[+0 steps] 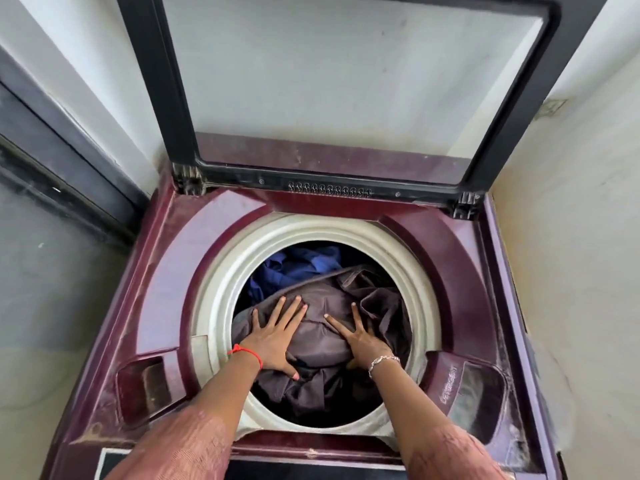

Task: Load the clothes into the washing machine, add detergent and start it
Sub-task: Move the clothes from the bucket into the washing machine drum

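While seemingly flat, fingers [282, 308] atop clothes [322, 327].

Both hands [273, 341] flat on brown garment [325, 327], drum [221, 282]

left hand [273, 339] flat, fingers [297, 308] spread, right hand [360, 337] likewise

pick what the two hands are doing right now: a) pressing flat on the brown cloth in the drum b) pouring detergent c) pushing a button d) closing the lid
a: the left hand and the right hand lie palm down with fingers spread on the brown cloth inside the drum, while the lid stands open.
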